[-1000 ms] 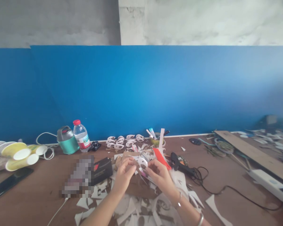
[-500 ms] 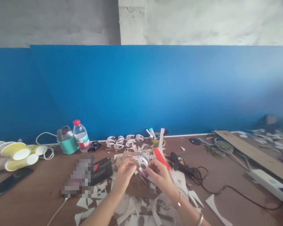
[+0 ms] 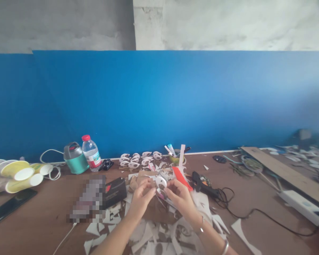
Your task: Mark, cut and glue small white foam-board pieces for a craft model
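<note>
A small white bird-shaped cut-out (image 3: pixel 161 182) with a dark spot is held up between my two hands, over the middle of the table. My right hand (image 3: pixel 181 195) pinches its right edge between thumb and fingers. At the other side, my left hand (image 3: pixel 143 194) has its thumb and bent fingers closed at the cut-out's left edge; the exact contact is hard to see. Below the hands lie many white scraps (image 3: pixel 146 235). Behind them, several similar white cut-outs (image 3: pixel 134 165) stand in rows near the blue panel.
A black glue gun (image 3: pixel 206 187) with a trailing cord lies at right, beside a red-orange object (image 3: pixel 181 178). To the left are a black box (image 3: pixel 115 192), a water bottle (image 3: pixel 91 156), a teal-and-grey container (image 3: pixel 76 161) and paper cups (image 3: pixel 18 170). A long board (image 3: pixel 281 173) lies far right.
The white cut-out has turned slightly between my fingers and appears more upright. My left thumb and fingers have shifted a little; the right hand has hardly moved.
</note>
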`<state>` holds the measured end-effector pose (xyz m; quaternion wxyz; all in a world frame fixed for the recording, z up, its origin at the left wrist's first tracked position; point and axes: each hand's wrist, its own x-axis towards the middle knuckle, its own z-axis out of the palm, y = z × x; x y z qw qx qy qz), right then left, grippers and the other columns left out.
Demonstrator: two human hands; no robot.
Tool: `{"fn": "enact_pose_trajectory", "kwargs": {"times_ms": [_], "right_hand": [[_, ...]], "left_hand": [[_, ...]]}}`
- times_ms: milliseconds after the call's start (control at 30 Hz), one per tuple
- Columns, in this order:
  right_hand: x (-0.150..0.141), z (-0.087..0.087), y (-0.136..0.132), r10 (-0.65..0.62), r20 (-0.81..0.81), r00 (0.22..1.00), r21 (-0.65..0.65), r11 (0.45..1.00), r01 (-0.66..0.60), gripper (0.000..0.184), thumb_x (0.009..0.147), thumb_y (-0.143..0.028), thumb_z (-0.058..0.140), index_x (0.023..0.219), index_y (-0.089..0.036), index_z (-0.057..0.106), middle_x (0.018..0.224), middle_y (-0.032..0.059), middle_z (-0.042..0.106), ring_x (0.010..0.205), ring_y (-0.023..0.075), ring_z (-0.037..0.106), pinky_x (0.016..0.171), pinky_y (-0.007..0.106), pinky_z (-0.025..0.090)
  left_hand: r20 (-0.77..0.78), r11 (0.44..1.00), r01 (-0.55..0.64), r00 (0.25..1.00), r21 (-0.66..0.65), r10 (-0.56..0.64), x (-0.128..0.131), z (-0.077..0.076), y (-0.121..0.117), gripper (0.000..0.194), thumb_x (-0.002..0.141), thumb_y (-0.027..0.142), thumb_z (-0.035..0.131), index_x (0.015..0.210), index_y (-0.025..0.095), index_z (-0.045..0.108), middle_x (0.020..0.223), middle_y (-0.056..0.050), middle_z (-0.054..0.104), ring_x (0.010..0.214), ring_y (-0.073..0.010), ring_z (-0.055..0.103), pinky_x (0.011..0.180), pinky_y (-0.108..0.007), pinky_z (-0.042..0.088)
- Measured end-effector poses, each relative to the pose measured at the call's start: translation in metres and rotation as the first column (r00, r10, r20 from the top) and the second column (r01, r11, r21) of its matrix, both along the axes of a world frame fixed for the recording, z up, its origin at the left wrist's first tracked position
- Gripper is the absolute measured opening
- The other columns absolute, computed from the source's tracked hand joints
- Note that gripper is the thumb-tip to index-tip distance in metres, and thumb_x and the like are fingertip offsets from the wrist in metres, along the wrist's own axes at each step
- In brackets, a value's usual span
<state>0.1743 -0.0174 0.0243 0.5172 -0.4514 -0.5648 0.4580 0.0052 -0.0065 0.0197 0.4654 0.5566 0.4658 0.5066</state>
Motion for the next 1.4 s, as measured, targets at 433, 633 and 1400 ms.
{"fn": "enact_pose_trajectory", "kwargs": {"times_ms": [433, 633, 1400], "right_hand": [[-0.002, 0.005, -0.004, 0.013, -0.015, 1.0, -0.04, 0.999, -0.014, 0.038, 0.074, -0.052, 0.069, 0.077, -0.017, 0.056, 0.064, -0.0032, 0.052, 0.057, 0.0103, 0.043, 0.053, 0.023, 0.036], [-0.002, 0.003, -0.003, 0.014, -0.033, 0.999, -0.035, 0.999, -0.016, 0.038, 0.072, -0.052, 0.07, 0.076, -0.017, 0.057, 0.064, -0.0032, 0.052, 0.057, 0.0105, 0.044, 0.053, 0.023, 0.036], [-0.004, -0.002, -0.001, 0.036, -0.038, 0.999, -0.008, 0.999, -0.036, 0.033, 0.074, -0.048, 0.069, 0.076, -0.018, 0.055, 0.068, -0.0027, 0.055, 0.061, 0.012, 0.048, 0.057, 0.024, 0.038]], "left_hand": [[0.088, 0.999, -0.018, 0.996, -0.036, 0.021, 0.002, 0.0, -0.001, 0.02, 0.07, 0.037, 0.071, 0.077, 0.018, 0.073, 0.114, -0.009, 0.067, 0.113, -0.03, 0.056, 0.095, -0.035, 0.044], [0.116, 0.997, -0.035, 0.992, -0.064, 0.042, 0.003, 0.002, -0.002, 0.021, 0.066, 0.036, 0.073, 0.075, 0.017, 0.073, 0.111, -0.01, 0.068, 0.112, -0.0311, 0.057, 0.094, -0.035, 0.044], [-0.586, 0.641, 0.187, 0.644, 0.745, 0.492, 0.006, 0.003, -0.025, 0.025, 0.083, 0.02, 0.06, 0.108, 0.019, 0.058, 0.109, -0.009, 0.065, 0.112, -0.0275, 0.053, 0.094, -0.042, 0.04]]}}
